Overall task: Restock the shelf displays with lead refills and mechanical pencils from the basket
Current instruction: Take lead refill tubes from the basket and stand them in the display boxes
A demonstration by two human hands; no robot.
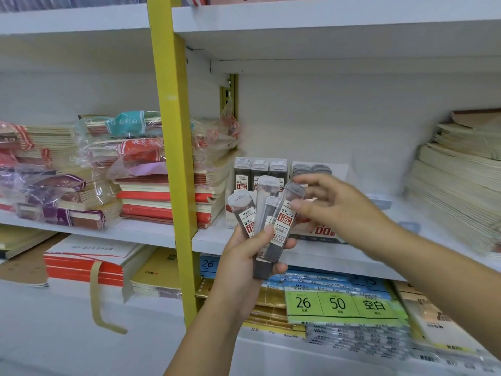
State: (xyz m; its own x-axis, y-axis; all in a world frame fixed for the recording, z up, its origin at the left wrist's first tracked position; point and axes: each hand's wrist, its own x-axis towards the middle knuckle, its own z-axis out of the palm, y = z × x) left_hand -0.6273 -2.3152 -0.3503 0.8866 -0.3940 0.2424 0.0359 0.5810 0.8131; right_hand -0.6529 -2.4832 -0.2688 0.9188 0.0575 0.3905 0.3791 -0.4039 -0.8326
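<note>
Head view: the left hand (241, 267) comes up from the bottom edge, palm toward the camera. It grips a fan of refills (264, 213) by their lower ends, thumb across the front and fingers curled behind. The clear cases stand upright with caps up, splayed apart at the top.

The rightmost is a 0.7 case (286, 221), tilted right. The right hand (339, 210) reaches in from the right. Its thumb (298, 206) lies on the case's upper edge and the forefinger curls over the cap. It appears to pinch the case there, though the hand is blurred. The other fingers spread loosely.

Below the hands, on a lower shelf, lie packs (341, 305) with a green label.

Just behind the fan, on the shelf (211, 237), stand two display boxes side by side. The left box (259, 173) holds rows of 0.5 refills; the right box (322, 233) is partly hidden by the right hand.

A yellow post (173, 158) rises left of the boxes. Notebooks (162, 202) are stacked on both sides of it, and paper stacks (455, 191) sit far right.
</note>
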